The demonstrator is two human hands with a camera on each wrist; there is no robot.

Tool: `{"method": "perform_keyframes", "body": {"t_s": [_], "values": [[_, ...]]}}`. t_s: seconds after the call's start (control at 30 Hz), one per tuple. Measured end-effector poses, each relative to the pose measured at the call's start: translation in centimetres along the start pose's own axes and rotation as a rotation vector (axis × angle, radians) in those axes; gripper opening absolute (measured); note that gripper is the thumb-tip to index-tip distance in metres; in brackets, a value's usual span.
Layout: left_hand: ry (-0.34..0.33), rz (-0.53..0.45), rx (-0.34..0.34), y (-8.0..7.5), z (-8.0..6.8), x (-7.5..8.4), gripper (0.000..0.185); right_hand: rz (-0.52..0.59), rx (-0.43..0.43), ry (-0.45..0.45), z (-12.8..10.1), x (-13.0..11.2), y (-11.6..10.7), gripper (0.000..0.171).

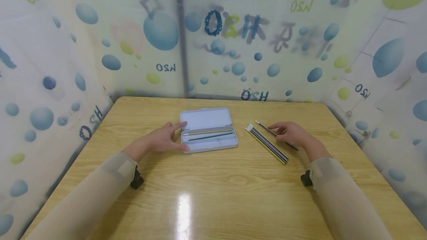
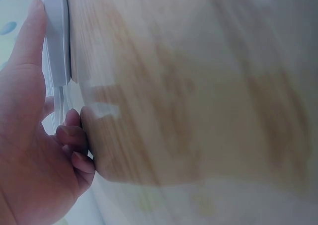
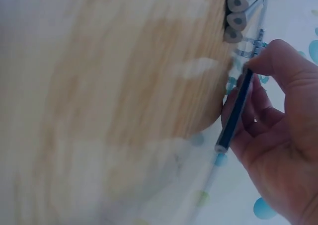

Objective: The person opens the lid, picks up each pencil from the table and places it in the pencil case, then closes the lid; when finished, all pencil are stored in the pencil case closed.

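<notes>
while the unclenched left hand [image 1: 161, 139] is touching the case [image 1: 206, 118], the right hand [image 1: 294, 133] is pinching a pencil [image 3: 235, 111] right of the case, risking a drop if loosening.

Open case [image 1: 211, 144] on table [image 1: 213, 195], two pencils [image 1: 208, 135] inside, pencil row [image 1: 267, 143] to its right

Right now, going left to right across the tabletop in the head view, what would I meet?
Left hand → open white pencil case → row of pencils lying side by side → right hand, gripping a single dark pencil.
</notes>
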State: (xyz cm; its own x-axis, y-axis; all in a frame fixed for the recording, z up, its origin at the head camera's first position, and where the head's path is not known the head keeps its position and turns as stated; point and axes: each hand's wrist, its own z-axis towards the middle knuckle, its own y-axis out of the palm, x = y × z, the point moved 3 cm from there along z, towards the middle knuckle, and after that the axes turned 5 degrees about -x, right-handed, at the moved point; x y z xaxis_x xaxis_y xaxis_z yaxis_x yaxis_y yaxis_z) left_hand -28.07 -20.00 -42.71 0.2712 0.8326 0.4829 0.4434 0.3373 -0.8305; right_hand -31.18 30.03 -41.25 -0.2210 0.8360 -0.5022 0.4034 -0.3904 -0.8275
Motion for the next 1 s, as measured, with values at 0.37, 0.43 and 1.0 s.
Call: {"method": "perform_keyframes", "body": {"t_s": [0.37,0.43,1.0], "values": [[-0.001,0.008,0.002,-0.2,0.0,0.2,0.120,0.108,0.124,-0.051,0.1,0.1,-0.4,0.043],[-0.001,0.010,0.003,-0.2,-0.1,0.2,0.119,0.115,0.136,-0.070,0.1,-0.3,-0.5,0.041],[-0.005,0.012,-0.006,-0.1,0.0,0.2,0.120,0.092,0.085,-0.218,2.2,-7.1,0.4,0.036]]}}
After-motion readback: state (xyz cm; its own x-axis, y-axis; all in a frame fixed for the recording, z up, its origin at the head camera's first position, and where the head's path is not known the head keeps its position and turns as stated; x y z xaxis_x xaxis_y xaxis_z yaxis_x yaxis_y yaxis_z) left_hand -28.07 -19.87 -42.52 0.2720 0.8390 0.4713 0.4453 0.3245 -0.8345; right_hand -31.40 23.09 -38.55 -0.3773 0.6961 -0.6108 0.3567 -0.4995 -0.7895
